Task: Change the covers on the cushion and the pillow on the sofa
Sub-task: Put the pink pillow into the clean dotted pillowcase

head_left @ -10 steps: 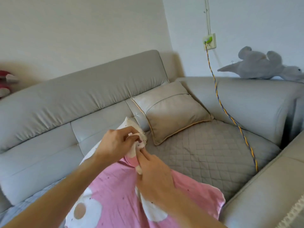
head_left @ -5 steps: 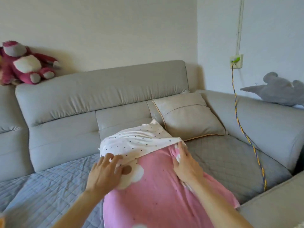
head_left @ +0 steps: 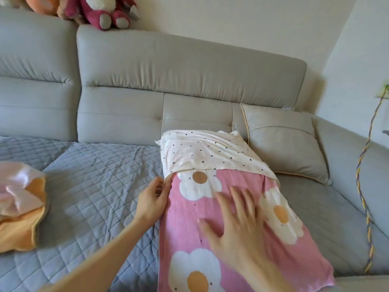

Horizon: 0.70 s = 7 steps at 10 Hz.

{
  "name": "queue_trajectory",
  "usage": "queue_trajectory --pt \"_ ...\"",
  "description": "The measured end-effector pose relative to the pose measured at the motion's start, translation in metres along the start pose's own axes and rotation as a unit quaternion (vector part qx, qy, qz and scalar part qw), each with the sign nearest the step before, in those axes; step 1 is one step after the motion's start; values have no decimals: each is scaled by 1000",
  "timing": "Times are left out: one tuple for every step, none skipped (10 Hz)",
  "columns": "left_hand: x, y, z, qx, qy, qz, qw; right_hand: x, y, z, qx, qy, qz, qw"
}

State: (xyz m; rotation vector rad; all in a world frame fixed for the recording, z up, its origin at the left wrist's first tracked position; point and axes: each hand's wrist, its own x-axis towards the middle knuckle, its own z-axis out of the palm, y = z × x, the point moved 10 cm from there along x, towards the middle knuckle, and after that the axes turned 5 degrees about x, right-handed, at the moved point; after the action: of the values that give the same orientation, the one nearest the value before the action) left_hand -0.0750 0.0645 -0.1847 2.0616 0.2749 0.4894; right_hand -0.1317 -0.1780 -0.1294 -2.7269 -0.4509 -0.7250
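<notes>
While the right hand (head_left: 237, 224) lies spread on one pillow (head_left: 210, 152), the left hand (head_left: 152, 201) pinches its edge.

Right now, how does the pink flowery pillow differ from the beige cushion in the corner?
The pink pillow lies flat on the seat; the beige cushion leans on the sofa back. The pillow shows white flowers and a polka-dot flap; the cushion is plain with yellow piping. The left hand and right hand touch the pillow; the cushion is untouched. Both are on the grey sofa.
</notes>
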Motion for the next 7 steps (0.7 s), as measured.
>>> queue_trajectory --pt "-2 18 8 -69 -17 16 997 -16 -62 30 -46 -53 -34 997" --pt "0 26 17 -117 -71 27 990 2 -82 51 -96 -57 -33 993" --pt "4 36 15 -203 -128 19 971 21 -84 51 -138 17 -96 986" --pt "-3 63 7 -268 -161 19 950 55 -70 30 -123 87 -155 976" --pt "-26 97 12 -261 -209 64 940 105 -55 6 -97 114 -124 981" --pt "-40 84 14 -143 -264 88 950 120 -54 35 -44 -41 -57 997" --pt "-44 19 5 113 -266 94 953 81 -73 81 -22 -180 -96 979"
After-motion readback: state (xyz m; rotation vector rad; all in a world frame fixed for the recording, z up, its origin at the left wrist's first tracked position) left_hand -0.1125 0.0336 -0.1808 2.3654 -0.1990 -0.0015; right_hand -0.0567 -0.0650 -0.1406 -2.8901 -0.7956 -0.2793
